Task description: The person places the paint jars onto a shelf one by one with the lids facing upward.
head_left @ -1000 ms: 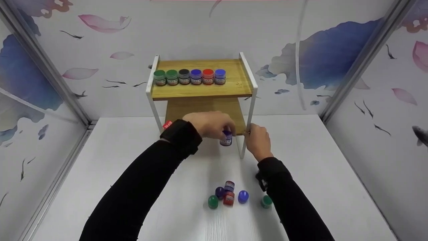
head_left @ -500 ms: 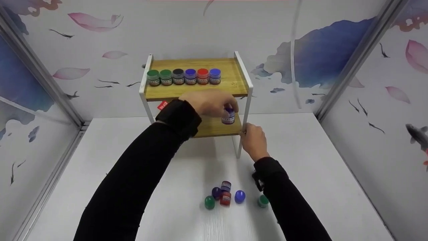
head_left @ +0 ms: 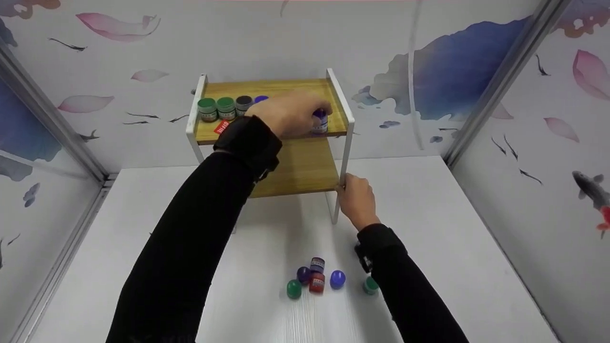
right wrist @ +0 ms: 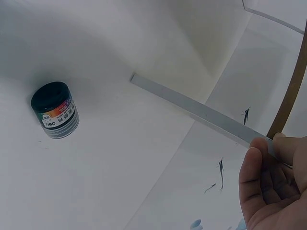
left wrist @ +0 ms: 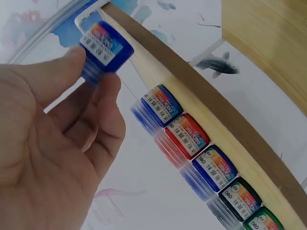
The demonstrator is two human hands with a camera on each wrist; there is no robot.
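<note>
A dark blue paint jar (head_left: 320, 124) is pinched by my left hand (head_left: 294, 112) at the right part of the top board (head_left: 267, 86) of a two-tier shelf. In the left wrist view, thumb and fingers hold that jar by its lid end, apart from a row that includes a blue jar (left wrist: 163, 105) and a red jar (left wrist: 188, 136). Whether the held jar touches the board, I cannot tell. My right hand (head_left: 358, 197) grips the shelf's white front right leg (head_left: 345, 155) at the lower board (head_left: 300, 171). The left hand hides part of the row in the head view.
On the white table lie several loose jars, among them a red jar (head_left: 317, 284), a purple jar (head_left: 303, 274), a green jar (head_left: 294, 289) and a blue jar (head_left: 337, 279). Another green jar (head_left: 370, 285) is beside the right sleeve. Patterned walls enclose the table.
My left hand has lifted the blue jar from below the lower board up to the top board. The right hand keeps its grip on the leg. The head view has shifted slightly.
</note>
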